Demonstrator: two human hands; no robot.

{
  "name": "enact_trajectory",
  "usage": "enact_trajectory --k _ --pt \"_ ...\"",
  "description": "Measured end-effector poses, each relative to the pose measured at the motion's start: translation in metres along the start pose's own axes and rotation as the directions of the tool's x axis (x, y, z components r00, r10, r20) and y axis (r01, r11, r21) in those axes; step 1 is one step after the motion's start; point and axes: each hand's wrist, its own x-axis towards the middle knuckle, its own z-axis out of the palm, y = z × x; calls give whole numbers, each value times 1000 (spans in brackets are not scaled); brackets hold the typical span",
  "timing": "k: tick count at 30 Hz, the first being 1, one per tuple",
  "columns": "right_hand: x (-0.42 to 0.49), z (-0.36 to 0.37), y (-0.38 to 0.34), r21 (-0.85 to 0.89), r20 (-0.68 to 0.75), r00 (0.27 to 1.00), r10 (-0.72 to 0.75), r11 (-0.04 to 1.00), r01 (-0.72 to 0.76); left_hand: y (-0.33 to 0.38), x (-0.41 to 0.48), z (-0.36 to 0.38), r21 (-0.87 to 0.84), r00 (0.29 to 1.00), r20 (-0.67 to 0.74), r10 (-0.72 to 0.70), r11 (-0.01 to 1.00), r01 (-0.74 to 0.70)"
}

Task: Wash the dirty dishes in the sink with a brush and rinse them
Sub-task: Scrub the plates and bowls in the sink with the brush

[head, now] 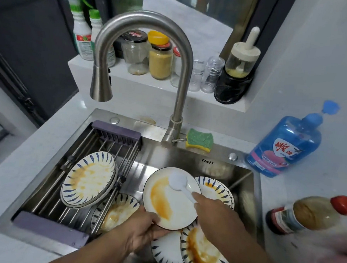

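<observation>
Here, left hand (145, 231) grips a white plate (174, 205), right hand (213, 214) the brush (177, 181), above stained plates (201, 253).

Sink straight ahead of me, rack across its left half, bottles on the counter to the right.

My left hand (145, 231) holds the raised plate (174, 207) by its near edge over the sink (166, 158); my right hand (214, 210) grips the brush (177, 181), its head on that plate. A plate stack (88, 179) sits on the rack (116, 130). Loose plates (199, 253) lie in the basin below. The tap (147, 16) stands behind, with the sponge (199, 139) just right of its base. The soap bottle (286, 145) stands behind the sauce bottle (308, 214).
</observation>
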Motion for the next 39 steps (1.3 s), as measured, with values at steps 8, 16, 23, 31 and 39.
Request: enact_trajectory --k 8,16,23,31,39 --pt "-77 -9 3 -2 141 987 -71 997 72 15 -37 -5 131 989 142 37 990 -56" --pt "-69 -31 -7 67 2 1000 -12 998 12 37 -71 7 363 978 209 -20 930 -59" --pt "-111 -49 0 -163 68 996 64 985 -52 60 -81 0 371 976 216 37 921 -117" --pt "-92 -58 -26 -44 11 998 -64 997 64 57 -95 7 486 956 292 -32 866 -120" --pt "-112 -62 6 -221 -19 996 90 971 -92 66 -106 -3 381 934 358 -11 914 -136"
